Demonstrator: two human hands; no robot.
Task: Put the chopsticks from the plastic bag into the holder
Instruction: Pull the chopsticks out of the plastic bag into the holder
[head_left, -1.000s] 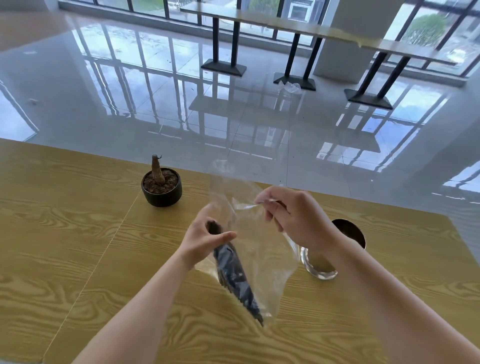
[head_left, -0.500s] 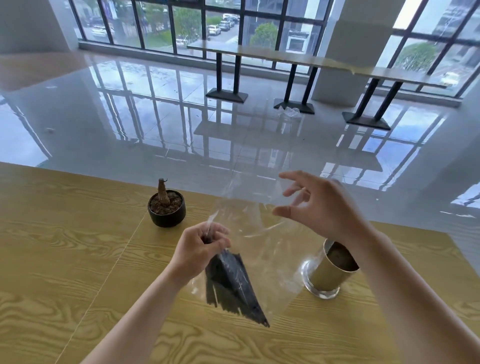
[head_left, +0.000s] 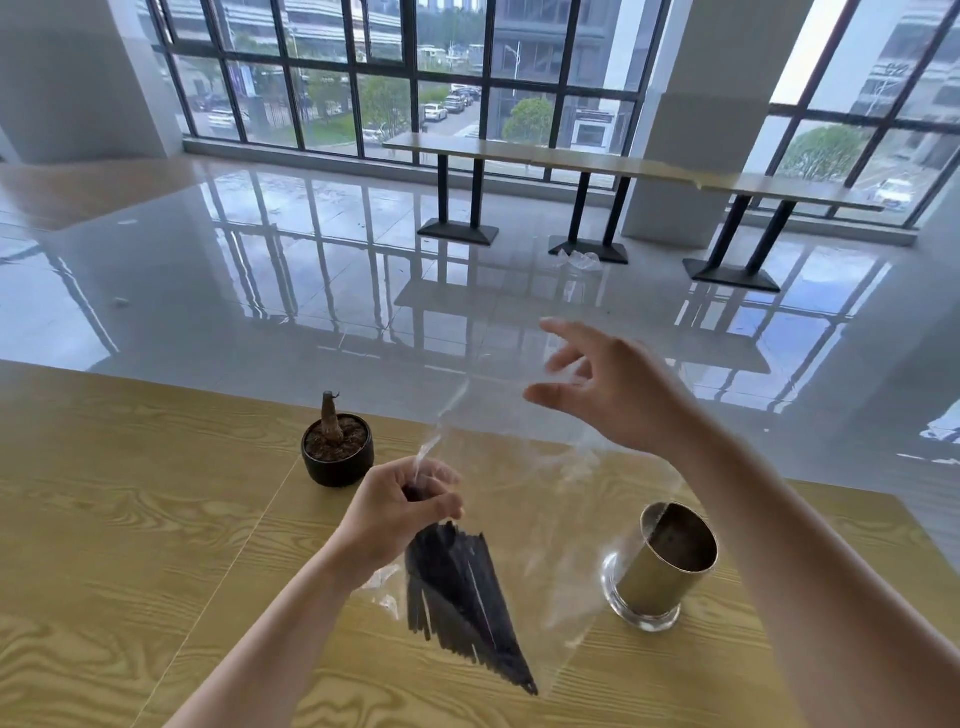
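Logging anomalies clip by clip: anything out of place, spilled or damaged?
Only a crumpled clear plastic scrap on the floor beside a far table base looks like litter. The holder and bagged chopsticks look fine.

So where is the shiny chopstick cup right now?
In the head view, the holder stands on the table, on the right side, just right of the plastic bag.

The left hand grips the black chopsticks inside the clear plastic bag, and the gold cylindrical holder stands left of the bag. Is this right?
No: the head view shows the gold cylindrical metal holder standing right of the clear plastic bag. The left hand does grip the black chopsticks inside.
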